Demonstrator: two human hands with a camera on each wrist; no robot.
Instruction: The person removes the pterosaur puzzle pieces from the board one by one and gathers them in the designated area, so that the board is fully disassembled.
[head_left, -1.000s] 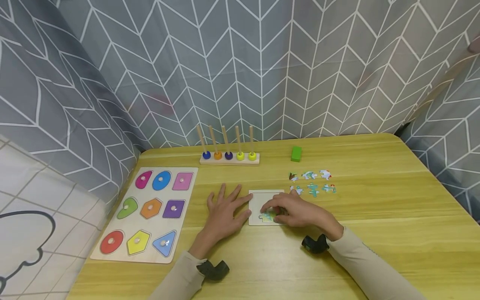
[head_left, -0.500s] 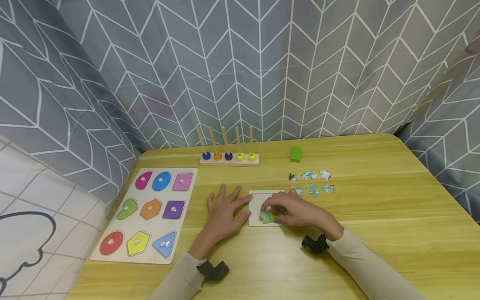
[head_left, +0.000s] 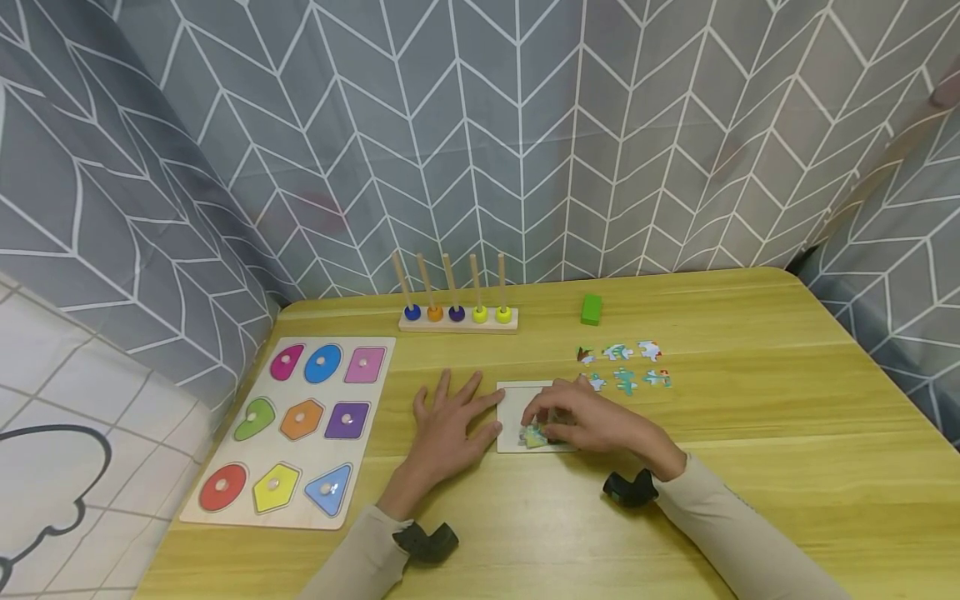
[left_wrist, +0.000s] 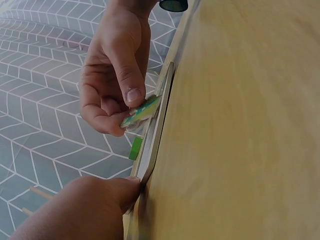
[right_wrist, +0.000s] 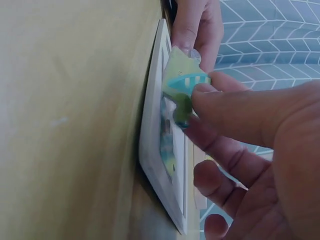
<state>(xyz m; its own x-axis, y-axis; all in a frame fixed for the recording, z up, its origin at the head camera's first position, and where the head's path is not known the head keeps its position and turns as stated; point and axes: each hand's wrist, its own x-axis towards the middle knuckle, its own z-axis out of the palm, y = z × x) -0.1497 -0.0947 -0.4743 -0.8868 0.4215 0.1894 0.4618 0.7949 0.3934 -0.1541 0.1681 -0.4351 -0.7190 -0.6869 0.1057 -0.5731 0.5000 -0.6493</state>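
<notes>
Over the lower part of a small white puzzle tray [head_left: 513,404], my right hand [head_left: 596,417] pinches a green-yellow jigsaw piece [right_wrist: 182,70] between thumb and fingers. The piece is tilted, one edge near the tray, as the left wrist view shows. Another jigsaw piece [right_wrist: 167,145] lies in the tray, partly covered by the right hand in the head view. My left hand [head_left: 447,422] lies on the table with fingers spread, its thumb and index fingertip touching the tray's left edge. Several loose jigsaw pieces [head_left: 625,381] lie beyond the right hand.
A shape-knob board [head_left: 300,454] lies at the left. Behind the hands stands a peg rack [head_left: 459,325] with colored beads, and a green block [head_left: 591,309] sits at the back. A patterned curtain [head_left: 480,150] hangs behind the table [head_left: 750,400].
The jigsaw piece in my right hand has tilted up from lying nearly flat in the tray. The left hand stays in place.
</notes>
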